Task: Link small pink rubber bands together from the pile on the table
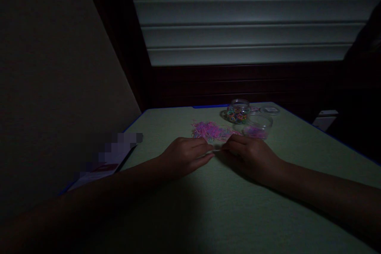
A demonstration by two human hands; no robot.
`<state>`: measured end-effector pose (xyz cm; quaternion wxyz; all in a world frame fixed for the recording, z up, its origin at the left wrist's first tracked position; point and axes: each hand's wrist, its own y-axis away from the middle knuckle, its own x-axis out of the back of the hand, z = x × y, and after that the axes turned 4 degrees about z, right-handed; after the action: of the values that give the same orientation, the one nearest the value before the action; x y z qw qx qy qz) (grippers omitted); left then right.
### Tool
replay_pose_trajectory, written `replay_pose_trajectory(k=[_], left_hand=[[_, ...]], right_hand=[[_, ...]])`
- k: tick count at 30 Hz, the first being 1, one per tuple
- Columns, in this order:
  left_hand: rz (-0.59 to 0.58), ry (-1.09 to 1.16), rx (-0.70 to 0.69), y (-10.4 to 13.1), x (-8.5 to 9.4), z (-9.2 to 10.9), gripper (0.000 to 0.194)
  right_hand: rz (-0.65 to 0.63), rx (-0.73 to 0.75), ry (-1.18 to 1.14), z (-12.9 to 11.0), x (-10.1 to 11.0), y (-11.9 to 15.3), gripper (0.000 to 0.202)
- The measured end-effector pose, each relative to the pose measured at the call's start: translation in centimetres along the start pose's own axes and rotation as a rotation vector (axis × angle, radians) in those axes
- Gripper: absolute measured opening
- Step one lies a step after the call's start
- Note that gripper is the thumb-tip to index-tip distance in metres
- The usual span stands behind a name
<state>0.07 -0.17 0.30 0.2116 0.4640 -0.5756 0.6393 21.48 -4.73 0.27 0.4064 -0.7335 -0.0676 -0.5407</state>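
Note:
In dim light, my left hand (189,154) and my right hand (248,154) meet fingertip to fingertip above the table. A thin pale strand, seemingly a small rubber band (218,150), stretches across the narrow gap, and the fingers of both hands pinch its ends. Just beyond them lies a loose pile of tiny pink, purple and green rubber bands (208,130). Behind my right hand stands an open clear jar (264,121) with pinkish bands at its bottom. My right knuckles hide part of that jar's front.
Another clear jar (239,107), holding multicoloured bands, is at the back beside a round clear lid (270,110). The pale green table (220,214) has a blue edge. Papers (104,170) lie along its left side. A wall borders the left, and a slatted shutter (238,12) rises behind.

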Motion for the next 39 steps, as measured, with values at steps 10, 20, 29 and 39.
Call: replay_pose_trajectory(k=[10, 20, 29, 39], left_hand=[[0.020, -0.001, 0.000, -0.10, -0.14, 0.09, 0.021], [0.002, -0.024, -0.057, -0.31, 0.07, 0.28, 0.020], [-0.007, -0.051, -0.095, -0.30, -0.02, 0.20, 0.020], [0.029, -0.065, -0.106, -0.14, -0.05, 0.02, 0.019]], right_hand=[[0.012, 0.018, 0.031, 0.10, -0.16, -0.03, 0.021], [0.025, 0.005, 0.029, -0.02, -0.08, -0.03, 0.021], [0.013, -0.001, 0.042, -0.11, -0.07, -0.14, 0.020], [0.021, -0.021, -0.030, -0.07, -0.09, -0.16, 0.016]])
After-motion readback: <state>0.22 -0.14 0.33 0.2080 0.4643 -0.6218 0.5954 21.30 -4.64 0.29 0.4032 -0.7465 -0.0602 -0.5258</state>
